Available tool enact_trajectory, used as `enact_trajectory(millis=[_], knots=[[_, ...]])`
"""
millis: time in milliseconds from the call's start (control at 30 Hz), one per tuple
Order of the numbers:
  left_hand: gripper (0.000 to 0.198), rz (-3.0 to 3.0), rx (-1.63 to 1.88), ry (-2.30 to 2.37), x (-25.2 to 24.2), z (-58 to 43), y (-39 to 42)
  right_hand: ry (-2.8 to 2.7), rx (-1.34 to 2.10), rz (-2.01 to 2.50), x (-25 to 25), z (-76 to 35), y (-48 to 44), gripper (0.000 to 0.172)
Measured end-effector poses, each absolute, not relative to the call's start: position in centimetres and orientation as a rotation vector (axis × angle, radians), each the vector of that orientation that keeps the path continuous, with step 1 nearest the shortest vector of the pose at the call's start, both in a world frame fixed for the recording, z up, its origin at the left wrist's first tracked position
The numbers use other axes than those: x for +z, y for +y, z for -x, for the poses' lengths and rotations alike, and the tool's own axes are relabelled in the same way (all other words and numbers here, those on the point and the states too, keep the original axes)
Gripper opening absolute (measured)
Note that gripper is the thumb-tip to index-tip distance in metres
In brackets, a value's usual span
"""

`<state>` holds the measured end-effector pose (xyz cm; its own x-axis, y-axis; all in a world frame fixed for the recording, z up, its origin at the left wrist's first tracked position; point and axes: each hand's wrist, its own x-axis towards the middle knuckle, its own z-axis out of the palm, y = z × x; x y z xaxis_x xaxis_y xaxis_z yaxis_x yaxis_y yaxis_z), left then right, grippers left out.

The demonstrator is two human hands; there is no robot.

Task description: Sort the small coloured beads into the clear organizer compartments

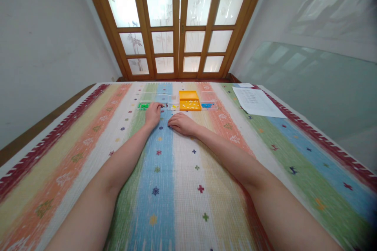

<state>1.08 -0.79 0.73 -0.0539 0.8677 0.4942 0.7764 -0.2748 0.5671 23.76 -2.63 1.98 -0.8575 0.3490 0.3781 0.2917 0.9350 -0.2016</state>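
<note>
My left hand point(153, 114) reaches to the front of a clear plastic box, its fingertips bent together at a compartment with a few small dark pieces point(166, 106). Whatever it pinches is too small to make out. Beside it lie small green pieces point(143, 106) in a clear compartment. My right hand point(183, 124) rests on the tablecloth just in front of the boxes, fingers curled together and pointing left; anything between them is hidden. Behind it stands an open orange-yellow box point(190, 95) with small white pieces inside. Small yellow pieces point(174, 107) lie to its left, blue pieces point(207, 105) to its right.
A striped, patterned tablecloth point(159, 204) covers the long table. Printed white paper point(257, 101) lies at the far right. Past the table's far edge are wooden doors point(178, 47) with glass panes. A glass panel point(318, 86) leans along the right wall.
</note>
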Motion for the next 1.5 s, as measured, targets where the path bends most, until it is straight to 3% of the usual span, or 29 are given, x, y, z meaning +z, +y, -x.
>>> enact_trajectory(millis=[1133, 1500], knots=[[0.027, -1.916, 1.241, 2.033, -0.1, 1.2, 1.6, -2.661, 0.2, 0.459, 1.7, -23.5, -3.1, 0.023], [0.023, -1.954, 1.257, 2.021, 0.0, 1.1, 1.2, -2.671, 0.12, 0.547, 1.3, -23.8, -2.6, 0.015]])
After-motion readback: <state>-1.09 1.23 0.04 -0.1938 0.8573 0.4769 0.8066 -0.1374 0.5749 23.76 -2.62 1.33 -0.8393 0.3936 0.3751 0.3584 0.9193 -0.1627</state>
